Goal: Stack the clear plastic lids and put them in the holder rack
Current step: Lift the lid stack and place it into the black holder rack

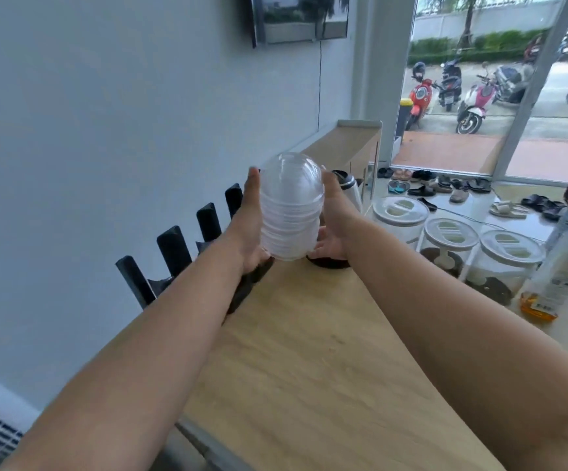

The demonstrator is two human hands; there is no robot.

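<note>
My left hand (249, 229) & forearm hide most of the black rack (173, 248), lid stack (291, 207) covers my right-hand fingertips.

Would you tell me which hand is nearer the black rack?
Left. The left hand is right beside the rack, overlapping it; the right hand is across the lid stack.

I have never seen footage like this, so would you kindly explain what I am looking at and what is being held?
There is one picture, taken by a camera worn on a person's head, looking forward and down along both bare arms. No machine is involved. The left hand and right hand press a stack of clear domed lids between them, above a wooden counter. To the left, by the wall, stands a black rack with upright dividers. To the right are three white-lidded jars and some bottles.
</note>
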